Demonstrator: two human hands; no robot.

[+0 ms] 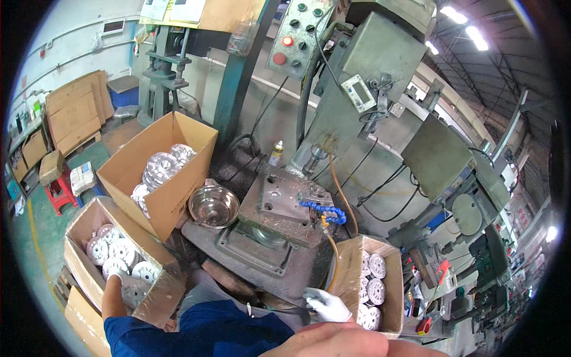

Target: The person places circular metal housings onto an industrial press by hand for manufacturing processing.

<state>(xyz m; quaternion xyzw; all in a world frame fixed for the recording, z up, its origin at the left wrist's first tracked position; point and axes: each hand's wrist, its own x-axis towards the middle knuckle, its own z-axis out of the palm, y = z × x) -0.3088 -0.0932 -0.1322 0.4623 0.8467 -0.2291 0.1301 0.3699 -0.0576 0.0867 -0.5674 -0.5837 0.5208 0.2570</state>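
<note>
My left hand (118,274), in a white glove, reaches down among several round silver metal discs (122,253) in the taped carton on the left. Its fingers blend with the pale discs, so I cannot see whether it grips one. My right hand (331,306), also in a white glove, hovers by the front right of the machine table (279,285), next to the right carton. Its fingers stretch out to the left, slightly apart, and nothing shows in them. More discs (376,291) stand stacked in the right carton (392,297).
A tall open carton (178,199) holds silver pieces, some in wrap. Beside it sits a shiny metal bowl (214,206). On the drill press's table lies a fixture plate (288,196) strewn with chips, with a blue coolant hose (324,209). The control box (300,35) shows a lit red lamp.
</note>
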